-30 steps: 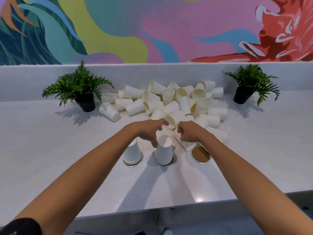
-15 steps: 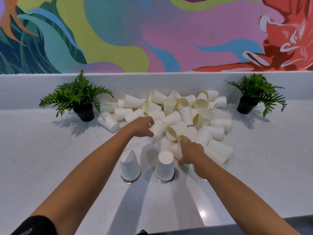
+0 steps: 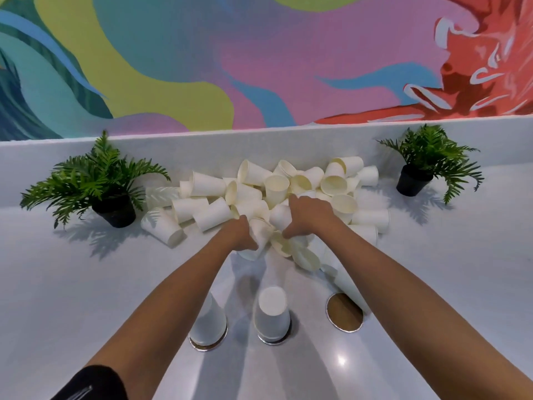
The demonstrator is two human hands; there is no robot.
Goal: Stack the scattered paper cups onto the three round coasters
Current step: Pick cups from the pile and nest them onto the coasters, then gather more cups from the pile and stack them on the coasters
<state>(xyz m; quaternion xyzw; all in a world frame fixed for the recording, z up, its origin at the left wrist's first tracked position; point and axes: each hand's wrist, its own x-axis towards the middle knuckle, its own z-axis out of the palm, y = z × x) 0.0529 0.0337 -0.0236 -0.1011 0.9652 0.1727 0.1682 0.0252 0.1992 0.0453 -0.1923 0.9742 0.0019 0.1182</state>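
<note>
A heap of white paper cups [image 3: 288, 194] lies on its side at the back of the white counter. Both my hands are in its near edge. My left hand [image 3: 240, 235] grips a cup [image 3: 259, 238] at the heap's front. My right hand [image 3: 308, 216] closes on another cup [image 3: 281, 216] just beyond it. Three round coasters sit nearer to me. The left coaster [image 3: 207, 343] bears an upside-down cup [image 3: 209, 321], partly hidden by my left forearm. The middle coaster [image 3: 274, 339] bears an upside-down cup [image 3: 272, 313]. The right coaster [image 3: 344, 316] is bare, brown with a silver rim.
Two potted ferns stand on the counter, one at the left [image 3: 98, 183] and one at the right [image 3: 427, 166]. A low white ledge [image 3: 202, 151] and a painted wall rise behind the heap. A loose cup [image 3: 344, 280] lies against the right coaster's far edge.
Both hands have reached further into the heap. The right hand left the cup by the right coaster and moved up to a cup deeper in; the left hand closed on a front cup.
</note>
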